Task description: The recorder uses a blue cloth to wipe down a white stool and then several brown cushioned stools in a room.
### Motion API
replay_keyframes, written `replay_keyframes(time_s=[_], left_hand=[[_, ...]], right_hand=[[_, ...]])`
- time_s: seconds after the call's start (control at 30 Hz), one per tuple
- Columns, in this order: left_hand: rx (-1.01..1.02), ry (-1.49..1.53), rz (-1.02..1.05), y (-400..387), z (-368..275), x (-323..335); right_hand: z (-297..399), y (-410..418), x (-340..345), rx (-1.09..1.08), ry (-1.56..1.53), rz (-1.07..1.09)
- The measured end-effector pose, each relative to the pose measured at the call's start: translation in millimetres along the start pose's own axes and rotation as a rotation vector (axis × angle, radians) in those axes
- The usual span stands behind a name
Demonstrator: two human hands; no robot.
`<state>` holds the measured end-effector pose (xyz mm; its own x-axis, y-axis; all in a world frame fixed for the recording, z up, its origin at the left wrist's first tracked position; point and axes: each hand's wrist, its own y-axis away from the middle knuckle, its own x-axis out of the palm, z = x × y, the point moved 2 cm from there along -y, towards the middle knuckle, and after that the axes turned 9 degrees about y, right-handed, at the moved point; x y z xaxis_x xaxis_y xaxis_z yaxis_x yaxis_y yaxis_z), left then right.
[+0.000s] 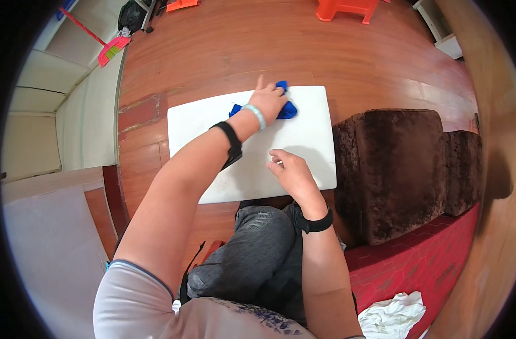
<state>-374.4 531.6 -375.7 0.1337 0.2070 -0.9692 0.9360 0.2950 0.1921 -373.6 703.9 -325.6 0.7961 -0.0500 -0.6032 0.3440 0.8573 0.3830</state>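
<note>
My left hand (pixel 268 99) lies over a crumpled blue cloth (pixel 288 111) near the far edge of a white rectangular tabletop (pixel 241 169). Blue fabric pokes out past the fingers and on both sides of the hand, while its middle is hidden beneath. A pale bangle and a black strap circle that wrist and forearm. Closer to me, my right hand (pixel 295 173) hovers above the tabletop's near right part, fingers loosely bent, thumb apart, holding nothing. It wears a black wrist strap.
A dark brown plush seat (pixel 400 169) adjoins the tabletop's right side, with a red patterned mat (pixel 414 262) and a white cloth (pixel 393 315) nearby. An orange-red plastic stool (pixel 347 8) stands beyond. Far left are a pink broom (pixel 114 48) and pale cabinets (pixel 88 106).
</note>
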Motion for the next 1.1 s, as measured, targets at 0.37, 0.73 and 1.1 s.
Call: replay_keyframes(time_s=[0.37,0.73,1.1], left_hand=[[-0.584,-0.013,-0.185,134,92,13],[-0.339,0.115,-0.285,141,69,36],[-0.236,0.244,-0.601,60,34,28]], right_hand=[[8,0,6,-0.015,0.01,0.029],[8,-1,8,-0.008,0.031,0.046],[2,0,2,0.005,0.0,0.029]])
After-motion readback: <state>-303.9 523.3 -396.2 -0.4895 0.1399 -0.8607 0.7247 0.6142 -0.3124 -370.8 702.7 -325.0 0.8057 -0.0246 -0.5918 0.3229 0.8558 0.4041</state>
